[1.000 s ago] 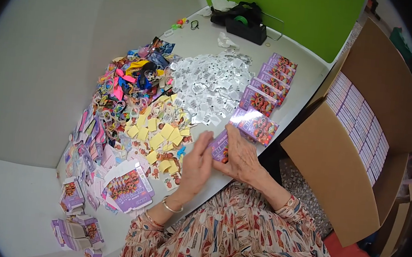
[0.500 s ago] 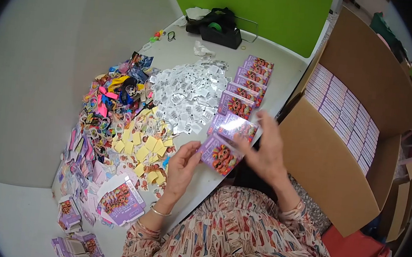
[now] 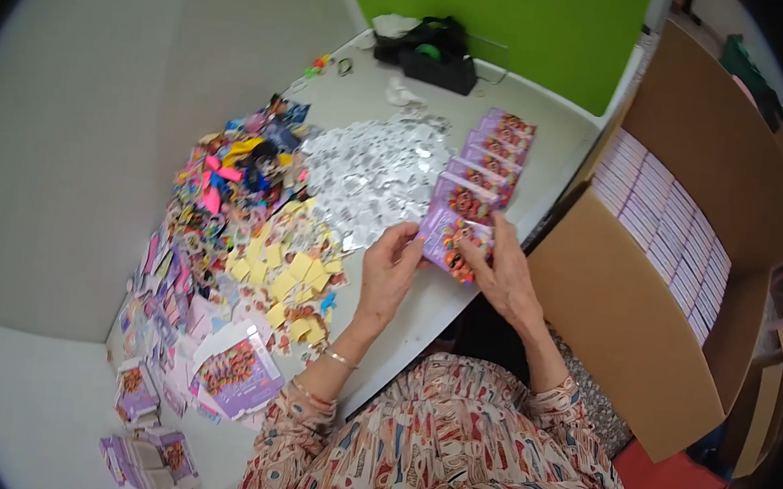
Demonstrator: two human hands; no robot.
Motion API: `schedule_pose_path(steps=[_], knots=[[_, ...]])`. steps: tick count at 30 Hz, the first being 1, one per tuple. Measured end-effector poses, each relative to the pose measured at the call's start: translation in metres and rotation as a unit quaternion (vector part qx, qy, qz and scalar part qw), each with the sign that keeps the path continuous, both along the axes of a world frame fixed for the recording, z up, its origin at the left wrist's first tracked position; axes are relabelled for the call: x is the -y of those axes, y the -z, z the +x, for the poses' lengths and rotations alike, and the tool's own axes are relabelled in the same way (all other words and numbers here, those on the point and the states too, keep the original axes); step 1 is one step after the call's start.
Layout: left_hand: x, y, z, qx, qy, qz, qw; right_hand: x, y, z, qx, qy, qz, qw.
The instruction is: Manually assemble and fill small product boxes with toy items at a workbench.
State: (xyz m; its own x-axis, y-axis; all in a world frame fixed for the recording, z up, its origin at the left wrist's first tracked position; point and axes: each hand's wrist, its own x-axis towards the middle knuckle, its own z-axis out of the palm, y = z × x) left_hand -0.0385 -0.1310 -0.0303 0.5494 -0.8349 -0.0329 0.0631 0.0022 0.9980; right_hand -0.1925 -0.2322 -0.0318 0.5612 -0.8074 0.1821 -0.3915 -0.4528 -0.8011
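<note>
A small purple printed box (image 3: 449, 242) with a colourful cartoon picture is between my two hands at the near end of a row. My left hand (image 3: 390, 268) pinches its left edge. On its right side, my right hand (image 3: 507, 275) has its thumb over the front and fingers along the edge. Beyond it, similar purple boxes (image 3: 468, 198) lean overlapped in a line running away from me. Whether the held box touches the row is hard to tell.
Left of the row lie a heap of small silvery packets (image 3: 375, 172), yellow paper pieces (image 3: 284, 283) and colourful trinkets (image 3: 229, 168). Flat purple cartons (image 3: 242, 376) are nearer. A black tape dispenser (image 3: 441, 68) stands behind. At right, a large cardboard carton (image 3: 630, 315) holds rows of boxes.
Both hands have moved the box away from me, up to the row. My right hand, spread beside the box before, now grips it. The view has shifted slightly.
</note>
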Motion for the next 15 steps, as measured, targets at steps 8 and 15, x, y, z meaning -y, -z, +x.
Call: schedule_pose_path(steps=[8,15], knots=[[-0.003,-0.002,0.0,0.238,-0.008,0.012,0.971,0.002,0.033,0.024,0.101,0.107,0.021,0.989],[-0.148,-0.032,0.043,0.421,-0.093,0.153,0.889,-0.001,0.006,0.036,0.028,0.141,-0.095,0.985]])
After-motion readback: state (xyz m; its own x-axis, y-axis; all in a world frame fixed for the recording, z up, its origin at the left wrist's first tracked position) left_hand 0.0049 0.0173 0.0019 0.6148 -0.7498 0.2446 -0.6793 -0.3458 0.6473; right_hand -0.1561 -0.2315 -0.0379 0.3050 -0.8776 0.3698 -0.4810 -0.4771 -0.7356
